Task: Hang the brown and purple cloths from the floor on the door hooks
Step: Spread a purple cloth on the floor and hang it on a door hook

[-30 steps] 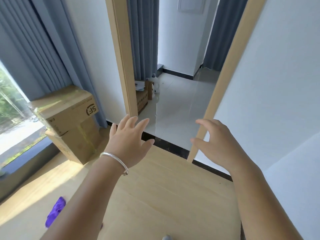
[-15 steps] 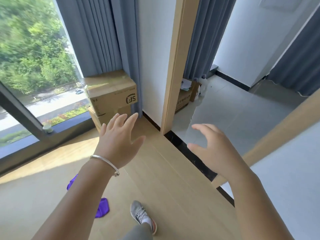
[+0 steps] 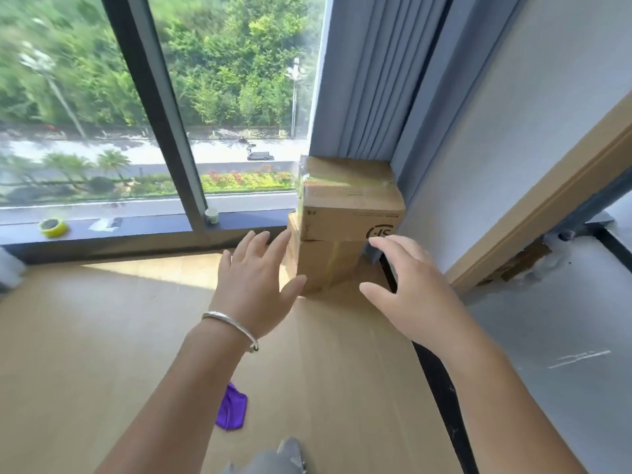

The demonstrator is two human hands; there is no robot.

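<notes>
Purple soft cloth [image 3: 232, 411] lies crumpled on the pale wooden floor [image 3: 102, 336], low in the view and partly hidden behind the left forearm. It is near the grey shoe [image 3: 290, 456] at the bottom edge. No hand touches it, so the picking-up step is, I judge, not yet begun. The brown cloth and the door hooks do not show in this view.

Both hands are raised in front of the body and hold nothing. The left hand [image 3: 254, 285], with a thin silver bracelet [image 3: 232, 325] on the wrist, has its fingers spread and nearly straight. The right hand [image 3: 407, 289] is relaxed, fingers gently bent, thumb apart. I think they are lifted like this for balance while the person turns, not for reaching, because the cloth is well below them.

Two brown cardboard boxes [image 3: 345, 217] are stacked in the corner, under the grey-blue curtain [image 3: 369, 80] and beside the large window [image 3: 222, 97]. A yellow-green tape roll [image 3: 53, 227] rests on the dark sill. The light wooden door frame [image 3: 533, 213] stands at the right.

To continue, the person probably must bend down, since the purple cloth lies close to the feet.
</notes>
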